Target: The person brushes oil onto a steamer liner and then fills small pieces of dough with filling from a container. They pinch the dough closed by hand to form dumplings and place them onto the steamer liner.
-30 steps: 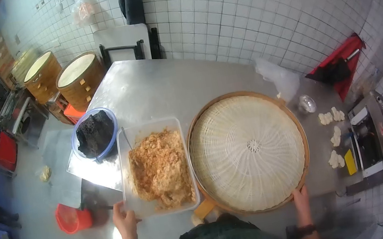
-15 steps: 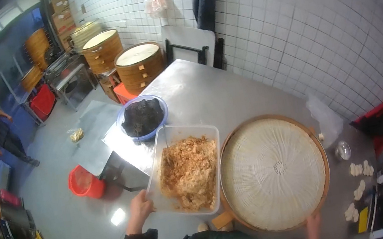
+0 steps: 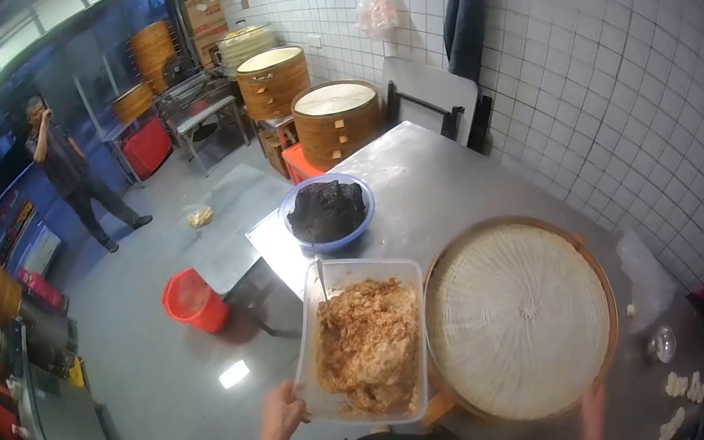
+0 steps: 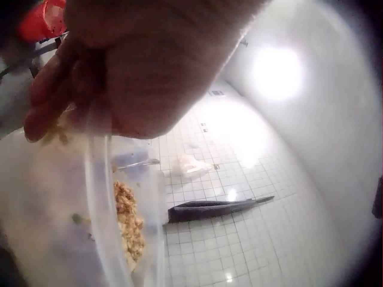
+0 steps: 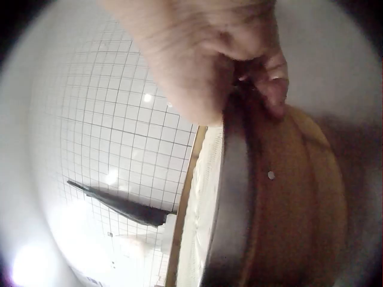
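Observation:
My left hand [image 3: 283,415] grips the near left corner of a clear plastic tub [image 3: 304,352], thumb and fingers over its rim in the left wrist view. An orange-brown chopped filling [image 3: 365,333] lies heaped in the tub, and a metal utensil handle [image 3: 321,278] leans at its far left corner. My right hand [image 3: 593,410] holds the near right rim of a round bamboo steamer [image 3: 605,272]. In the right wrist view the thumb lies inside this metal-edged rim and the fingers curl outside. A pale woven liner [image 3: 525,322] covers the steamer's inside. Tub and steamer stand side by side.
Beyond the tub, a blue basin [image 3: 333,244] with a dark mass [image 3: 327,208] stands on the steel table [image 3: 456,176]. Small dough pieces [image 3: 678,386] and a metal bowl [image 3: 663,344] lie at right. Stacked steamers [image 3: 338,121], a red bucket [image 3: 196,302] and another person [image 3: 70,168] are at left.
The head view has swung left, so things sit farther right in it. The other person has come into view, one hand now raised to the head. Both hands keep their holds.

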Demonstrator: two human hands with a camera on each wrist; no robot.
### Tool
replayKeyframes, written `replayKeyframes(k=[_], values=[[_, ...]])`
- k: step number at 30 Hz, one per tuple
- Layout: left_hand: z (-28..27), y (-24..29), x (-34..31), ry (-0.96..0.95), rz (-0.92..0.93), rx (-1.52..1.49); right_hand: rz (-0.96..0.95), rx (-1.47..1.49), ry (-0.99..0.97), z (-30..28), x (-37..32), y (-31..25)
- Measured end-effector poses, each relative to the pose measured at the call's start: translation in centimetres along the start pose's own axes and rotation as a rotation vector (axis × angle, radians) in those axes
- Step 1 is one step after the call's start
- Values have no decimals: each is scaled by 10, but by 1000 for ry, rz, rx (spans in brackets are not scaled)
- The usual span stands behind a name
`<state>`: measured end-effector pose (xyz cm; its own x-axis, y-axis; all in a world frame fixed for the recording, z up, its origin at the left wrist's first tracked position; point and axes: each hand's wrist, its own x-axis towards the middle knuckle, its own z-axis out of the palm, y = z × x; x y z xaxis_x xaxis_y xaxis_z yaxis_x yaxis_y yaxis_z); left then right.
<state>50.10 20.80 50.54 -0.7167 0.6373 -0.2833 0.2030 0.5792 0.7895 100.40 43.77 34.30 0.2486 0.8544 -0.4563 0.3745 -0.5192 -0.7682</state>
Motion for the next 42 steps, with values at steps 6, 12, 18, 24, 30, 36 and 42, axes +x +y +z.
replayKeyframes(k=[6, 12, 18, 24, 30, 36, 42], values=[[18, -2, -30, 49, -6, -41, -237, -145, -91, 24, 108, -30], [39, -7, -42, 64, -71, -195, -469, 6, -191, 66, 156, -110], [50, -16, -38, 127, -70, -253, -420, -126, -110, 119, 192, -133], [46, -24, -30, 124, -60, -260, -656, -242, 451, 134, 91, -183], [38, -19, -31, 104, -32, -213, -795, 262, -694, 193, -46, -178], [38, -19, -26, 17, 29, -238, -891, -10, -778, 248, -101, -167], [15, -30, -2, -27, -15, -191, -815, -59, -743, 251, -119, -154]])
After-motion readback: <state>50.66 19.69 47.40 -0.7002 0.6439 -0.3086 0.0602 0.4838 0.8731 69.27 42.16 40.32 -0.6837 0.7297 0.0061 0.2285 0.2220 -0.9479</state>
